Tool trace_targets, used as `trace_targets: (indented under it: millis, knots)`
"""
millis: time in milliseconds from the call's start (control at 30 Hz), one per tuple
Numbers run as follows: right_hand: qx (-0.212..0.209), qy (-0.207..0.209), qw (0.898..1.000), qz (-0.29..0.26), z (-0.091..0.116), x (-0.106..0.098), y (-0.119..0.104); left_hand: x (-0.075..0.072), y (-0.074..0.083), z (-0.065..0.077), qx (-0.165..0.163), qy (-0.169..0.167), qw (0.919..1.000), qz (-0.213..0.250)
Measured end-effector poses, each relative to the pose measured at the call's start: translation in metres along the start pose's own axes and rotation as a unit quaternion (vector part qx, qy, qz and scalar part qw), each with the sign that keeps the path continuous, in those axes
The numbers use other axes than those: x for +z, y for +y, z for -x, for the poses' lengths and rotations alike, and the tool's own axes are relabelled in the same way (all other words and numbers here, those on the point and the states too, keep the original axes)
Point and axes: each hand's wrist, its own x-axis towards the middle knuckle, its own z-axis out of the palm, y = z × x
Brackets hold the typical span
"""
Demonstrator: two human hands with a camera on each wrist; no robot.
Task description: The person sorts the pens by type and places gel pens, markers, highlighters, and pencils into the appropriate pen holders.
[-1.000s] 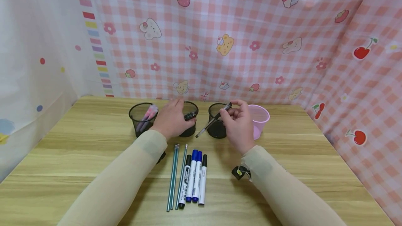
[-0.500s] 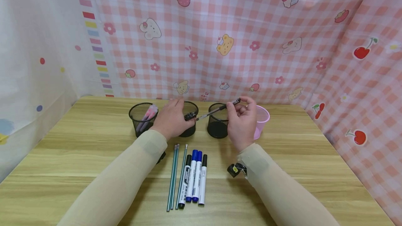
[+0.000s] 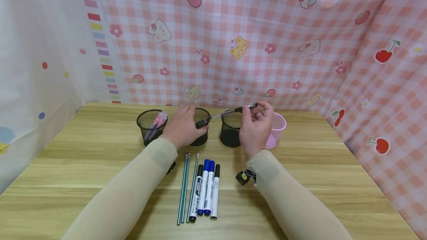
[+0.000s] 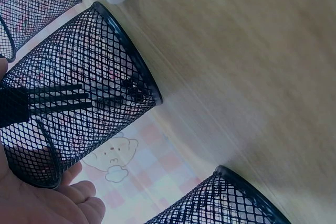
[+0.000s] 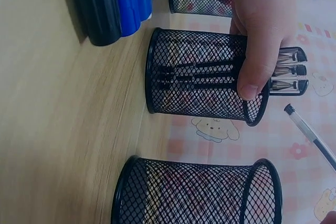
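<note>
A black mesh pen cup (image 3: 199,139) stands upright, its rim gripped by my left hand (image 3: 182,126); the right wrist view shows the thumb (image 5: 256,74) on its outer side. Inside it stand several black pens (image 5: 286,71), clips up. My right hand (image 3: 256,130) pinches another pen (image 3: 230,112) by its black end. That pen slants nearly level, its clear end pointing left to just above the gripped cup's rim in the head view. A second black mesh cup (image 3: 230,138) stands below the pen, beside the right hand, with no pens showing in it.
At left, another mesh cup (image 3: 142,126) holds pink and purple pens (image 3: 155,126). A pink cup (image 3: 278,123) stands partly behind the right hand. In front lie teal pencils (image 3: 184,188) and several white markers (image 3: 209,190) with blue or black caps. A checked curtain (image 3: 213,29) backs the table.
My right hand has moved the pen up, tilting it from steep to nearly level, with its tip swung toward the gripped cup. The left hand has stayed in place.
</note>
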Motion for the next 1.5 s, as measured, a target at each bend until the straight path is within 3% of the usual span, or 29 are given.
trace_targets:
  millis: [733, 1500]
  knots:
    - [0.035, 0.010, 0.999, -0.023, 0.010, 0.013, 0.010, 0.002, -0.003, -0.002, -0.004, 0.000, 1.0000, 0.003]
    - [0.078, 0.004, 0.997, 0.007, 0.021, 0.014, 0.014, 0.002, -0.002, -0.002, -0.005, 0.005, 1.0000, 0.007]
